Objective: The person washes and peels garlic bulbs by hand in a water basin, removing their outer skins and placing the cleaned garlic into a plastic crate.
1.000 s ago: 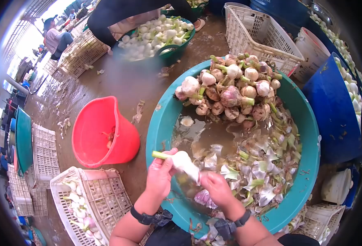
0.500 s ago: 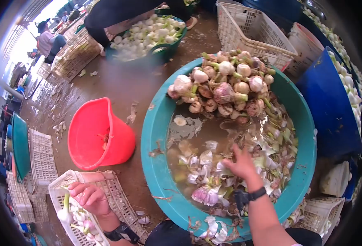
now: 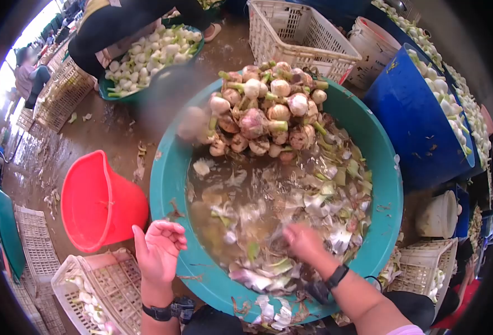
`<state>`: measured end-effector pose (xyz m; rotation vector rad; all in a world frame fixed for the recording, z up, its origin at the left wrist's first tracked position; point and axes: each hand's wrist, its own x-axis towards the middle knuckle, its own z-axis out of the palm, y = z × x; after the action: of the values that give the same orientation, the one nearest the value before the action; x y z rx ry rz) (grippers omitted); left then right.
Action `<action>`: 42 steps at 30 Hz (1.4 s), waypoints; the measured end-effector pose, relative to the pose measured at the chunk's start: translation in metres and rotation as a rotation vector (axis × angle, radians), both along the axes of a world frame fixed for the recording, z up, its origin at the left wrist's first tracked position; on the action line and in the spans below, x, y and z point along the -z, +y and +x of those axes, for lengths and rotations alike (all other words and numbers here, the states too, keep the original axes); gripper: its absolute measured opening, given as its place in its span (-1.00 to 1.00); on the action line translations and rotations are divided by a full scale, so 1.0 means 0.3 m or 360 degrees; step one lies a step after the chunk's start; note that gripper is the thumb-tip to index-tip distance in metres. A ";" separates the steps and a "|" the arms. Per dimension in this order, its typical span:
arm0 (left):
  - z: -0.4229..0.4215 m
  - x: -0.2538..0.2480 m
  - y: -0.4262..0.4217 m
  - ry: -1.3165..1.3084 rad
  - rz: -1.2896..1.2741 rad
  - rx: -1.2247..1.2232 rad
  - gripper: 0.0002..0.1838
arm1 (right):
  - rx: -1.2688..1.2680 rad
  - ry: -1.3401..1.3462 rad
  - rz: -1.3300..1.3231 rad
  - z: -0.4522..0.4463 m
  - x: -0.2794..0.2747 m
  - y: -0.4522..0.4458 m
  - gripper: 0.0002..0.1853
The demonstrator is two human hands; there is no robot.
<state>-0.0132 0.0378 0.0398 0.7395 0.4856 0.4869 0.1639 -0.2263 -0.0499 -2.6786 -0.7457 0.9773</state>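
Note:
My left hand (image 3: 161, 248) is raised beside the tub's left rim, palm turned up, thumb apart and fingers loosely curled, with nothing in it. In the big green tub (image 3: 167, 167), my right hand (image 3: 301, 241) is down among wet garlic skins (image 3: 327, 209) and muddy water. Motion blurs its fingers, so I cannot tell whether it grips anything. A heap of unpeeled garlic bulbs (image 3: 255, 123) with cut green stems is piled at the tub's far side. Left of my left wrist, a white plastic crate (image 3: 121, 279) holds peeled white garlic bulbs (image 3: 90, 301).
A red bucket (image 3: 129, 206) stands left of the tub. Behind are a basin of peeled garlic (image 3: 154, 56) beside another person (image 3: 112, 33), a white crate (image 3: 305, 50) and a white bucket (image 3: 372, 50). A blue barrel (image 3: 414, 123) stands close on the right.
My left hand has let go of a garlic bulb it held by the stem over the white crate, and has moved right toward the tub. My right hand has moved within the skins. The view has shifted.

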 end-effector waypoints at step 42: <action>0.148 0.093 -0.185 0.0793 0.1447 0.0951 -0.37 | -0.0527 -0.0559 0.0292 -0.079 -0.179 0.016 -0.45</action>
<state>0.0313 -0.0176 0.0120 1.8383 0.4626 -0.0861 0.1403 -0.2214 0.0037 -2.6410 -1.3124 0.4640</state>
